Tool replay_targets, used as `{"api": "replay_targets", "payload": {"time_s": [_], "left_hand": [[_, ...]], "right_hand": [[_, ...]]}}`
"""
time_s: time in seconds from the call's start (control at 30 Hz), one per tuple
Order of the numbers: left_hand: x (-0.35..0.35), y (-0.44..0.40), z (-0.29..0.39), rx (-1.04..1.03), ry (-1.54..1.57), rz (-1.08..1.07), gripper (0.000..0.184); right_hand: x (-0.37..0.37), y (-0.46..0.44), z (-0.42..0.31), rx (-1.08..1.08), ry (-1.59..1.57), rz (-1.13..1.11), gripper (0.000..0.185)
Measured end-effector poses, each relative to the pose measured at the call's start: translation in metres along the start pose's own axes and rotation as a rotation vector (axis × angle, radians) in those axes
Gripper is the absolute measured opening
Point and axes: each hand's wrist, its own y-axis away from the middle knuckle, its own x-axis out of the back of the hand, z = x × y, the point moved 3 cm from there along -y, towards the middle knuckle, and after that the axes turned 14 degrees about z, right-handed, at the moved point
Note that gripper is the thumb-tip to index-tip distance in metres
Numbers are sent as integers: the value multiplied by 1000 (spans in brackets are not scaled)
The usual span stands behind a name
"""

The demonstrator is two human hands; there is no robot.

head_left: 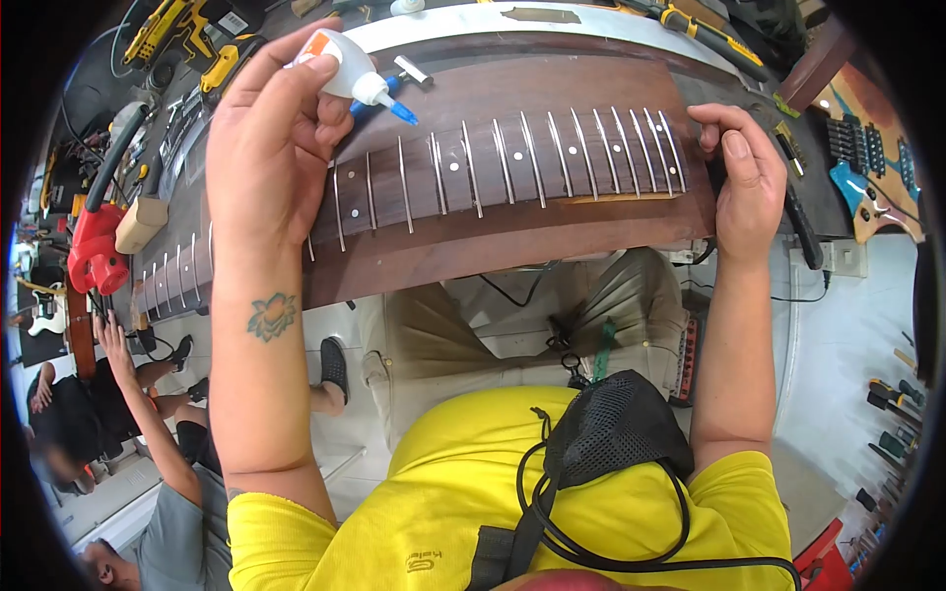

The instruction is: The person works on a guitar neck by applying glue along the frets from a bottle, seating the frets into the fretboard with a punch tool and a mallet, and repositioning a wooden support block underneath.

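A small white bottle (347,71) with a blue nozzle tip is in my left hand (271,133), my fingers wrapped round it. The tip points down and right, above the upper edge of a dark wooden fretboard (443,177) with metal frets and round white dots. The fretboard lies across a reddish-brown wooden board (591,89). My right hand (744,167) rests at the board's right end with its fingers curled; what they hold, if anything, is hidden. Beside the bottle is a small silver and blue tool (413,70).
Yellow-black power tools (163,39) lie at the upper left, near a red tool (97,251) and a wooden block (142,227). Yellow-black pliers (714,41) lie at the upper right. A guitar body (867,138) is at far right. Other people (177,532) are at lower left.
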Motion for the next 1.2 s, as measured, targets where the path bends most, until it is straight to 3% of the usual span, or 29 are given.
{"api": "replay_targets", "payload": {"time_s": [0.2, 0.53, 0.63, 1.2], "left_hand": [[-11, 8, -2, -115, -91, -28, 44], [-19, 14, 0, -116, -198, -43, 48], [-20, 14, 0, -98, -119, -14, 40], [-21, 13, -2, -91, -85, 28, 40]], "right_hand": [[1, 0, 2, 23, -20, 3, 36], [1, 1, 3, 42, -19, -17, 33], [0, 0, 3, 46, -22, -20, 33], [0, 0, 3, 37, -27, -15, 33]]}}
